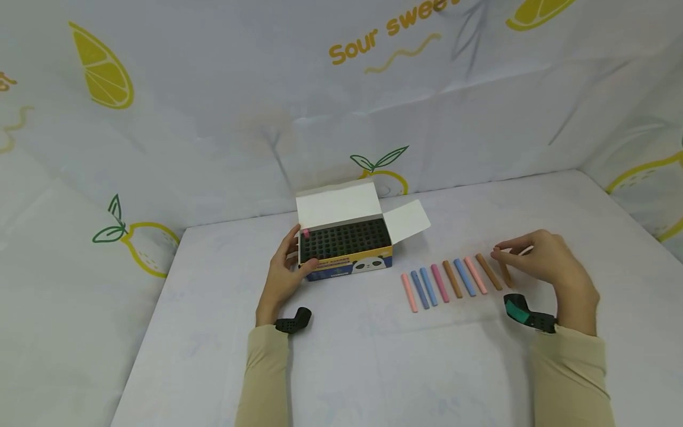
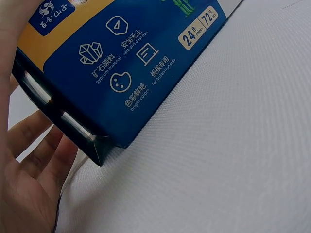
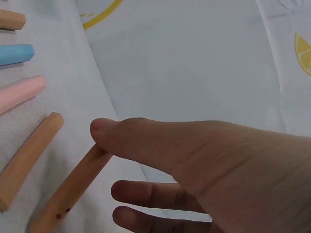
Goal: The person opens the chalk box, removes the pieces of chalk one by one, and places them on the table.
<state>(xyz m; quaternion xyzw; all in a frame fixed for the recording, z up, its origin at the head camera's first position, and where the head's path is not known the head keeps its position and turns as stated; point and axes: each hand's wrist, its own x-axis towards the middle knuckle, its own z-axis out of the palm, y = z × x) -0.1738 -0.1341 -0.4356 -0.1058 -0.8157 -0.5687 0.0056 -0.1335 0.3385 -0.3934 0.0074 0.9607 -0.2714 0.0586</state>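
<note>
My left hand (image 1: 281, 276) grips the left end of an open chalk box (image 1: 341, 271), thumb at the front edge and fingers round the side. The box is blue and yellow with a panda face on its front. Inside is a black holder (image 1: 347, 238) full of holes, with one pink chalk (image 1: 306, 233) standing in its back left corner. Between thumb and finger, my right hand (image 1: 555, 261) pinches the far end of a brown chalk stick (image 3: 73, 189) at the right end of a row. Its near end slants down toward the table.
Several chalk sticks lie side by side right of the box, among them a pink (image 1: 409, 293), a magenta (image 1: 440, 283) and a blue (image 1: 465, 277) one. The lid (image 1: 338, 204) stands up at the back, and a side flap (image 1: 407, 222) sticks out right. Behind hangs a lemon-printed cloth (image 1: 213, 148).
</note>
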